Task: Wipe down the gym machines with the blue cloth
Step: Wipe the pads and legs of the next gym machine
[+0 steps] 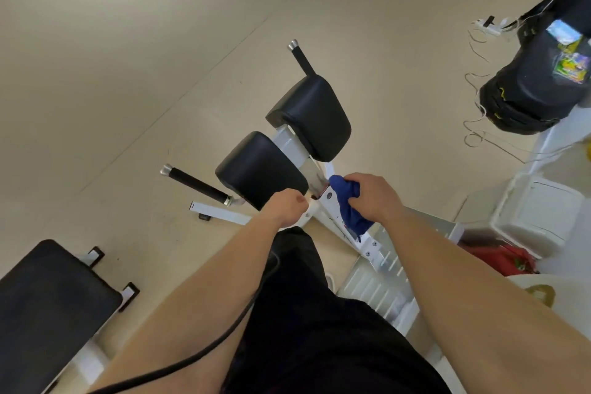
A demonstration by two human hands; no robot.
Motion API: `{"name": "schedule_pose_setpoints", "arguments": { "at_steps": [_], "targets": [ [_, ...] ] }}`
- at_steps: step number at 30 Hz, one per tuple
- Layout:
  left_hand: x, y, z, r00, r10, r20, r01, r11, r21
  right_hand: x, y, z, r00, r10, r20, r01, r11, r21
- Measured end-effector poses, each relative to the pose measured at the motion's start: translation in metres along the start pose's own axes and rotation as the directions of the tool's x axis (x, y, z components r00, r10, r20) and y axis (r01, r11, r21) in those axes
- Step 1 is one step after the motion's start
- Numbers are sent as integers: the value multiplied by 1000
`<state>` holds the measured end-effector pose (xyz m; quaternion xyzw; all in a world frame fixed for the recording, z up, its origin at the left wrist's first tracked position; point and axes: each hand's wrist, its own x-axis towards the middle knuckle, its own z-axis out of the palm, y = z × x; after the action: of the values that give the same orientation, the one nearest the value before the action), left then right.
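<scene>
**The right hand point(374, 198) wipes with the blue cloth point(347, 206), the left hand point(286, 206) holds the white frame point(224, 214)**

Just right of the picture's centre, the right hand has its fingers curled tightly round the bunched blue cloth. It presses the cloth on the sloping white beam point(330, 203) below the pads. The cloth is bunched probably to give a firm lump for rubbing the metal. At the centre, the left hand is closed like a fist round a white stub of the same frame. This seems to steady the person, who leans over the machine.

By count, the machine shows two black pads point(308, 118) and two handles point(195, 184) with black grips and metal caps. There is one cloth. One other black bench point(48, 291) stands at the lower left, and one black backpack point(540, 80) lies at the upper right.
</scene>
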<state>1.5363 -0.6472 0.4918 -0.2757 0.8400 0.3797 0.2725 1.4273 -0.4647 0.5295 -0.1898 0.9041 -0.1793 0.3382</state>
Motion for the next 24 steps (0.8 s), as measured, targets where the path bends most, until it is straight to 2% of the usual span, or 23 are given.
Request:
{"name": "schedule_pose_setpoints", "arguments": {
  "at_steps": [7,13,18,24],
  "targets": [
    [-22,-14,20,995,-74,-60,66,990,-126,9,-4,20,992,-110,56,114,990,-87],
    [-66,-55,46,966,-243,-86,222,955,-198,0,0,55,964,-166,206,193,973,-122],
    [-104,-94,61,925,-376,-56,351,901,-256,-15,-16,89,939,-226,259,257,962,-94],
    [-137,-122,82,925,-374,-66,345,901,-261,-37,-23,119,920,-278,277,307,949,-68]
  ]
}}
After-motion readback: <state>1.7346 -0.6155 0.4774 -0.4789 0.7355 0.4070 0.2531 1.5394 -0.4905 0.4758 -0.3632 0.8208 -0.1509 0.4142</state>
